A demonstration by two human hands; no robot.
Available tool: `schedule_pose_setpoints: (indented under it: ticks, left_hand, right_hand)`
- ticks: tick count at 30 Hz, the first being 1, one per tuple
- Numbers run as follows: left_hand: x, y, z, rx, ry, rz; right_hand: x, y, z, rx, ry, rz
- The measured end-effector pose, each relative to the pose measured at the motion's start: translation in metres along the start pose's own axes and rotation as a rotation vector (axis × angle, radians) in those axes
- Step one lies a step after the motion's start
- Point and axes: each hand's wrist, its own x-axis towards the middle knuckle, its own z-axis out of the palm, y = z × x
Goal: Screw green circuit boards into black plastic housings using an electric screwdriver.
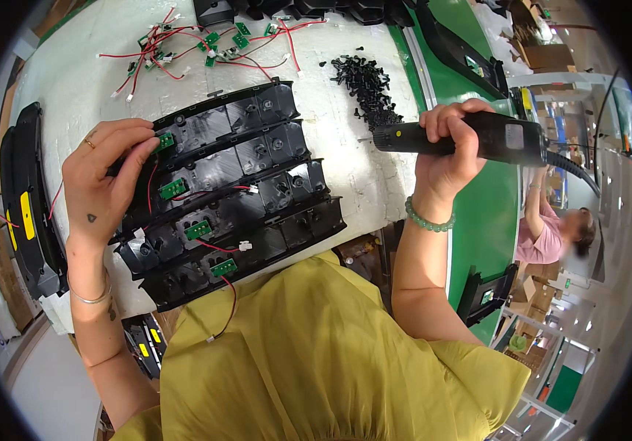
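Observation:
My left hand [106, 173] pinches a small green circuit board [164, 141] between thumb and fingers, at the left part of the farthest black plastic housing [206, 125]. Several such long housings lie side by side, and the nearer ones hold green boards [198, 229] with red wires and white plugs. In my right hand [452, 147] is a black corded electric screwdriver [507, 138], its front end pointing left beside a pile of black screws [367, 88]. The screwdriver's bit cannot be made out.
Loose circuit boards with red wires [176, 48] are heaped at the far left of the white padded surface [95, 81]. Black housings with yellow labels [28, 213] stand at the left edge. On the right runs a green conveyor [470, 253] bearing black parts; a person in pink [544, 235] is beyond.

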Motion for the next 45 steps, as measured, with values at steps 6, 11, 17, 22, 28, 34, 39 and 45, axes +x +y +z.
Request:
schedule_pose_setpoints:
  ticks: [6, 11, 17, 22, 28, 34, 39, 45]
  left_hand:
    - [0.009, 0.035, 0.003, -0.107, -0.049, 0.114]
    - [0.03, 0.061, 0.051, -0.287, -0.099, 0.273]
    - [0.027, 0.061, 0.052, -0.265, -0.04, 0.307]
    - [0.021, 0.059, 0.046, -0.289, 0.006, 0.274]
    - [0.018, 0.053, 0.046, -0.256, 0.012, 0.308]
    - [0.009, 0.046, 0.04, -0.219, -0.033, 0.342]
    - [0.002, 0.039, 0.026, -0.185, -0.05, 0.337]
    - [0.001, -0.005, -0.004, -0.127, 0.078, 0.016]
  right_hand:
    - [0.001, -0.016, 0.007, 0.194, -0.126, -0.048]
    - [-0.004, -0.048, 0.031, 0.639, -0.327, 0.051]
    - [-0.01, -0.055, 0.059, 0.684, -0.371, 0.059]
    - [-0.014, -0.056, 0.067, 0.718, -0.399, 0.074]
    - [-0.024, -0.057, 0.08, 0.585, -0.493, -0.05]
    - [-0.025, -0.056, 0.09, 0.469, -0.799, -0.138]
    - [-0.032, -0.048, 0.109, 0.46, -0.707, -0.124]
    - [-0.027, -0.004, 0.143, 0.512, -0.795, -0.025]
